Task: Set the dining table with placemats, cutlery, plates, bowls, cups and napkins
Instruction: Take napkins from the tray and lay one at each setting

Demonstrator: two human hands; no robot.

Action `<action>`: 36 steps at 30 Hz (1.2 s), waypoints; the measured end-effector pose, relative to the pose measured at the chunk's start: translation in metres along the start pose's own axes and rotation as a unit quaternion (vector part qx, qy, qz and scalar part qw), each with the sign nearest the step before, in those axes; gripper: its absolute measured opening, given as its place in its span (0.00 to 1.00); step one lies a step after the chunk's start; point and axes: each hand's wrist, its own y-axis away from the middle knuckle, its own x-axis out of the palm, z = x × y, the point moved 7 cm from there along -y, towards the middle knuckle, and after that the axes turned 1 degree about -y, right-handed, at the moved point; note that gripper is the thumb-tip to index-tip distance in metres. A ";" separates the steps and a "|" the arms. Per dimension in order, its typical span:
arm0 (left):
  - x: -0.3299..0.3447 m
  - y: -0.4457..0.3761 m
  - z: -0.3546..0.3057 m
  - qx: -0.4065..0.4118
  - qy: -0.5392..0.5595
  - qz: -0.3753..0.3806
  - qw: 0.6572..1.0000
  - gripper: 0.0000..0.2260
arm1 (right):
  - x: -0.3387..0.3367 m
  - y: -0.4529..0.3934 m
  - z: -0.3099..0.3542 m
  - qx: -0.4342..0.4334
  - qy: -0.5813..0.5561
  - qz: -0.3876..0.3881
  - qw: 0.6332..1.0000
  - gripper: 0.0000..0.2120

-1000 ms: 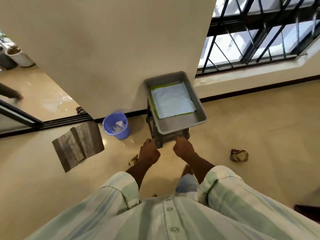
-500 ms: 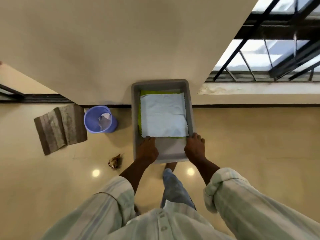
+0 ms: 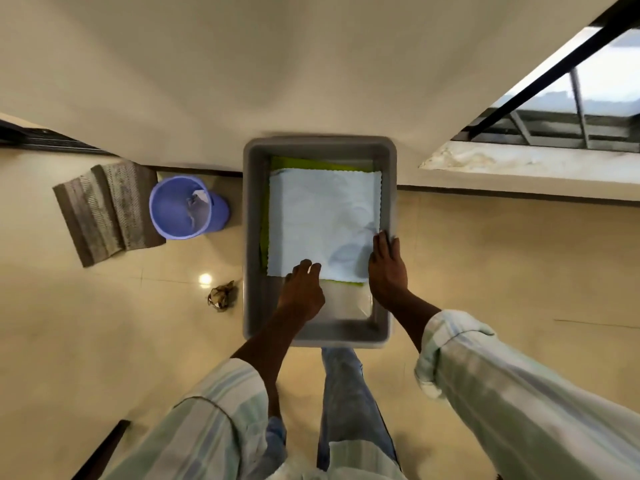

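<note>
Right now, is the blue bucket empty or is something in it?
Not empty. The blue bucket stands upright on the floor, and a crumpled pale scrap, maybe paper, lies inside. What it is exactly cannot be told.

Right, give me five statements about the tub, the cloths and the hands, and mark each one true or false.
1. A white cloth lies on top of a green mat inside the grey tub. True.
2. The left hand is outside the tub, on the floor. False: it reaches into the tub, fingertips at the white cloth's near edge.
3. The right hand is at the right side of the white cloth, beside the tub's right wall. True.
4. The blue bin stands to the right of the tub. False: it stands to the left, next to a grey floor mat.
5. The tub holds plates and cups. False: only the cloth and the green mat show in it.
</note>
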 end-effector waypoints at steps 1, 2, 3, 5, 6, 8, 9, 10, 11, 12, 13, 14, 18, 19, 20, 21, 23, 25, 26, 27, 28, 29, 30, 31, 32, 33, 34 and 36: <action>0.001 -0.001 0.002 -0.005 -0.001 0.004 1.000 0.23 | 0.002 -0.005 -0.001 0.003 -0.002 0.012 1.000 0.21; 0.001 -0.004 0.003 -0.008 -0.001 0.005 1.000 0.23 | 0.004 -0.010 -0.001 -0.012 0.009 0.019 1.000 0.17; 0.001 -0.006 0.004 -0.011 0.001 0.004 1.000 0.23 | 0.005 -0.014 0.001 -0.031 0.021 0.021 0.999 0.13; -0.002 -0.009 0.004 -0.017 0.010 0.002 1.000 0.23 | 0.000 -0.019 0.002 -0.062 0.021 0.013 0.998 0.10; -0.002 -0.011 0.004 -0.019 0.014 0.000 1.000 0.23 | -0.003 -0.019 0.000 -0.068 0.026 0.006 0.997 0.10; -0.003 -0.013 0.003 -0.021 0.023 -0.009 0.999 0.23 | -0.007 -0.023 -0.004 -0.049 0.042 -0.021 0.998 0.15; -0.004 -0.015 0.003 -0.021 0.029 -0.016 0.999 0.22 | -0.012 -0.027 -0.006 -0.033 0.038 -0.044 0.998 0.20; -0.004 -0.018 0.002 -0.021 0.035 -0.022 0.999 0.22 | -0.018 -0.032 -0.007 -0.020 0.032 -0.069 0.997 0.25; -0.004 -0.019 0.001 -0.020 0.040 -0.029 0.999 0.22 | -0.025 -0.038 -0.006 -0.010 0.031 -0.089 0.995 0.29; -0.003 -0.022 0.000 -0.016 0.043 -0.036 0.998 0.22 | -0.033 -0.046 -0.006 -0.005 0.037 -0.107 0.994 0.31; -0.003 -0.024 -0.001 -0.014 0.048 -0.042 0.998 0.22 | -0.039 -0.055 -0.006 -0.006 0.047 -0.117 0.992 0.31; -0.003 -0.027 -0.001 -0.012 0.056 -0.048 0.997 0.22 | -0.045 -0.065 -0.006 -0.010 0.058 -0.126 0.990 0.31; -0.015 -0.044 0.003 0.002 0.102 -0.094 0.990 0.21 | -0.079 -0.108 -0.020 0.014 0.085 -0.174 0.981 0.27; -0.019 -0.050 0.007 0.005 0.113 -0.110 0.988 0.21 | -0.084 -0.119 -0.024 0.027 0.090 -0.182 0.979 0.27; -0.022 -0.056 0.010 0.003 0.122 -0.122 0.985 0.21 | -0.088 -0.128 -0.028 0.039 0.094 -0.171 0.980 0.29; -0.024 -0.061 0.014 0.001 0.127 -0.130 0.983 0.21 | -0.089 -0.136 -0.030 0.046 0.099 -0.158 0.981 0.31; -0.024 -0.070 0.023 -0.002 0.132 -0.141 0.981 0.20 | -0.088 -0.149 -0.031 0.055 0.108 -0.138 0.983 0.30; -0.022 -0.074 0.030 -0.005 0.136 -0.143 0.980 0.20 | -0.084 -0.157 -0.028 0.059 0.108 -0.130 0.984 0.29; -0.020 -0.074 0.033 -0.005 0.137 -0.142 0.980 0.20 | -0.084 -0.158 -0.026 0.060 0.095 -0.130 0.985 0.28; -0.018 -0.073 0.035 -0.001 0.137 -0.140 0.981 0.20 | -0.086 -0.158 -0.025 0.067 0.075 -0.133 0.986 0.26; -0.016 -0.072 0.036 0.003 0.133 -0.136 0.982 0.20 | -0.089 -0.154 -0.023 0.078 0.060 -0.143 0.985 0.25; -0.014 -0.070 0.038 0.007 0.130 -0.133 0.983 0.20 | -0.091 -0.150 -0.022 0.079 0.053 -0.159 0.983 0.23; -0.013 -0.068 0.040 0.008 0.128 -0.130 0.983 0.20 | -0.094 -0.146 -0.019 0.072 0.048 -0.173 0.981 0.20; -0.012 -0.065 0.042 0.009 0.128 -0.129 0.983 0.20 | -0.094 -0.142 -0.019 0.064 0.044 -0.184 0.980 0.17; -0.013 -0.062 0.043 0.010 0.129 -0.127 0.984 0.20 | -0.096 -0.136 -0.019 0.065 0.038 -0.189 0.979 0.14; -0.013 -0.058 0.044 0.012 0.128 -0.123 0.984 0.20 | -0.097 -0.130 -0.020 0.070 0.027 -0.192 0.979 0.13; -0.015 -0.053 0.044 0.014 0.126 -0.121 0.985 0.20 | -0.098 -0.122 -0.021 0.076 0.010 -0.194 0.978 0.12; -0.019 -0.046 0.044 0.016 0.122 -0.117 0.985 0.20 | -0.102 -0.108 -0.021 0.076 -0.040 -0.199 0.976 0.10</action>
